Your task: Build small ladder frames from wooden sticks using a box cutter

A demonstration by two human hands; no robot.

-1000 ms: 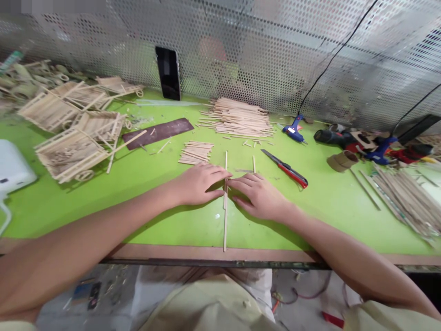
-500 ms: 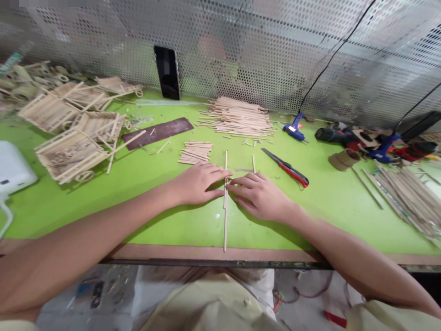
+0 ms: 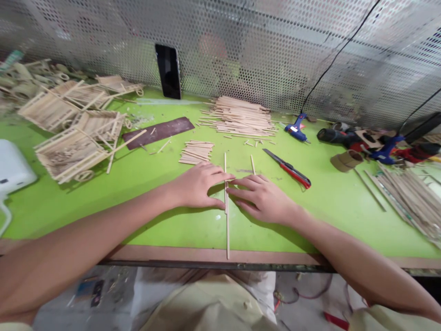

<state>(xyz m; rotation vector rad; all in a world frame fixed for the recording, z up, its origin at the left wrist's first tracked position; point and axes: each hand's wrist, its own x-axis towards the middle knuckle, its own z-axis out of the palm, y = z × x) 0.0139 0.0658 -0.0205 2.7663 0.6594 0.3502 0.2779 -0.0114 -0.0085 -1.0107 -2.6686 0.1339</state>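
The left hand's grip is spread along two overlapping wooden sticks, whether the right hand pinches I can't tell, with miniature carts assembled and piled sticks loose.

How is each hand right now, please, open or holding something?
Left hand: open, fingers touching the sticks.
Right hand: fingers at the sticks; grip cannot be told.

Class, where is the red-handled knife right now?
In the head view, the knife lies on the green tabletop, right of centre, between the right hand and a blue glue gun.
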